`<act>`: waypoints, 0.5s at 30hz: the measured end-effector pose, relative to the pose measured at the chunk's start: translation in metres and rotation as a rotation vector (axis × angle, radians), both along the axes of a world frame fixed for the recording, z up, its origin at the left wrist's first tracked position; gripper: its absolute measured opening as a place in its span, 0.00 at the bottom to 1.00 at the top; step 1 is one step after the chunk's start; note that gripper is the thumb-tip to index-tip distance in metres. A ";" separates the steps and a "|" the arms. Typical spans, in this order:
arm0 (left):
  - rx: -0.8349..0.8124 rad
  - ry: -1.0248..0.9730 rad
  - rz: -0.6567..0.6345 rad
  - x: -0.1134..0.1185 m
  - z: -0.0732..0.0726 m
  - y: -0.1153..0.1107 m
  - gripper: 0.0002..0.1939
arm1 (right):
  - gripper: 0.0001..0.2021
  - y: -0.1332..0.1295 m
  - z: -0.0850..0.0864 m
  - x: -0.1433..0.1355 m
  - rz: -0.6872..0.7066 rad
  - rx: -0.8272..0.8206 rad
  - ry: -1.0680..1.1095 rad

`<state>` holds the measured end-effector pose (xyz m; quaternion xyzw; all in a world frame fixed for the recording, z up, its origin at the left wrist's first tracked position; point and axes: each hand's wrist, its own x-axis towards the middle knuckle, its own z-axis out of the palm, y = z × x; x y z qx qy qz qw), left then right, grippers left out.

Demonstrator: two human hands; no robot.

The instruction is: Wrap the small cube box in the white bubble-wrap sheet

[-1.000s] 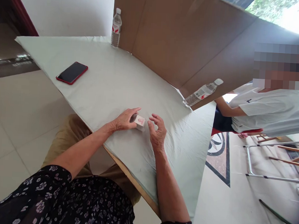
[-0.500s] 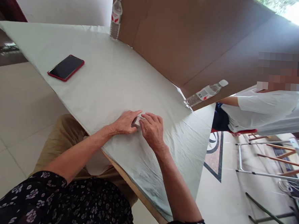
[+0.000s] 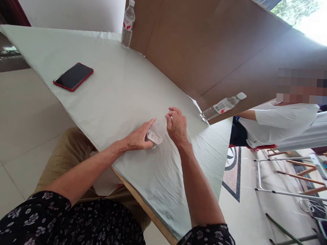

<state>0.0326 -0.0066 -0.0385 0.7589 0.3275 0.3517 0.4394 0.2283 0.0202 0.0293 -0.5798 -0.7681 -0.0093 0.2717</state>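
My left hand (image 3: 139, 136) rests on the covered table, its thumb and fingers closed around a small package (image 3: 153, 136). The package has a pale label and a loose, see-through plastic wrapper that sticks out on its right side. My fingers hide the package's left part. Off to the right, my right hand (image 3: 177, 125) is raised slightly and apart from the package. Its thumb and forefinger are bent toward each other in a pinch. Whatever may be between them is too small to make out.
A phone with a red case (image 3: 73, 76) lies at the left. One water bottle (image 3: 127, 26) stands by the brown board (image 3: 185, 39); another water bottle (image 3: 222, 107) is at the board's right end. Beyond it sits a person in a white shirt (image 3: 285, 124). Folding racks (image 3: 295, 178) stand on the floor.
My right hand has come off the package and moved up and to the right. The package and its loose wrapper now show more in my left hand, which has stayed almost in place.
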 end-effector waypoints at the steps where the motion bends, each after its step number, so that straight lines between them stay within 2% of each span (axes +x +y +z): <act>1: -0.013 -0.006 0.001 0.000 0.001 0.000 0.51 | 0.07 0.008 -0.001 0.002 -0.011 -0.009 -0.007; 6: -0.059 -0.040 -0.005 -0.001 0.005 0.001 0.50 | 0.07 0.049 -0.014 0.005 -0.119 -0.081 -0.027; 9: -0.084 -0.037 -0.008 -0.003 0.006 0.002 0.45 | 0.07 0.065 -0.020 0.006 -0.149 -0.078 0.032; 12: -0.111 0.016 0.011 -0.003 0.007 0.004 0.39 | 0.07 0.062 -0.022 0.009 -0.170 -0.029 0.164; 15: -0.131 0.043 0.030 -0.003 0.008 0.007 0.38 | 0.09 0.038 -0.020 0.011 -0.215 -0.001 0.350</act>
